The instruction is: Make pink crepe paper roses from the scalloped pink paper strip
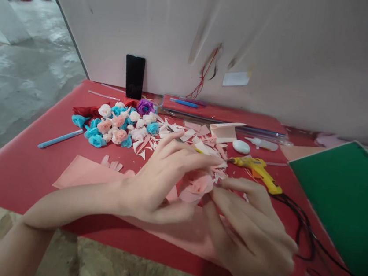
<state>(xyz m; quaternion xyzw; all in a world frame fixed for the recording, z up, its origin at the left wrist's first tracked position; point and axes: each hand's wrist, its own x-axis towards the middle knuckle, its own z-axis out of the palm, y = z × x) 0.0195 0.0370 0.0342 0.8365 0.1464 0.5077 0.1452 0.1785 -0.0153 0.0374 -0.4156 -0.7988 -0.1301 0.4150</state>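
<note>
A pale pink paper rose (196, 187) is held up over the near part of the red table. My right hand (249, 225) pinches it at its right, lower edge, with thumb and fingers pressed together; the exact grip is partly hidden. Around the rose's left side is my left hand (163, 175), its fingers stretched out above the flower and its thumb apart below it. I cannot tell whether the left fingers touch the petals. Beneath both hands lies a strip of pink crepe paper (189, 234), and more pink paper (83, 173) lies left of them.
Finished paper flowers (119, 124) are heaped at the back left, beside paper scraps (191, 134). A yellow glue gun (260, 171) with a black cord lies right, near a green board (342, 205). A blue pen (60, 138) lies left; a phone (134, 77) leans on the wall.
</note>
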